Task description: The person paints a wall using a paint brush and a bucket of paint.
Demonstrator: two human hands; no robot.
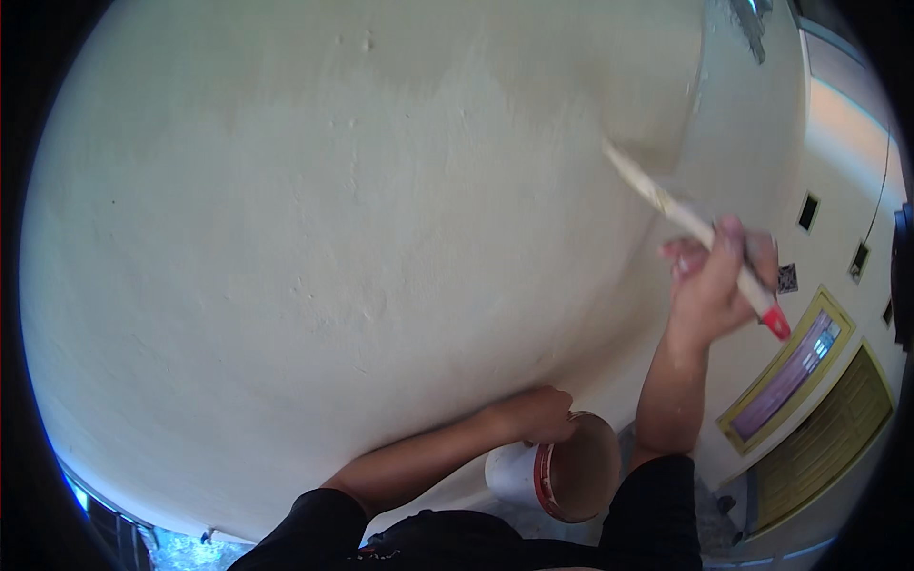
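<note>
My right hand is closed around a paintbrush with a pale handle and a red end. The brush slants up and left, its tip at the plastered wall; whether it touches is blurred. My left hand grips the rim of a white plastic bucket with a red band, low in front of my body. The bucket is tilted, and its inside looks brownish. Darker, damp-looking patches show along the upper part of the wall.
A wall corner runs down at the upper right. Beyond it are a yellow-framed window, a yellow-brown door and small vent openings. A grey floor shows below, beside the bucket.
</note>
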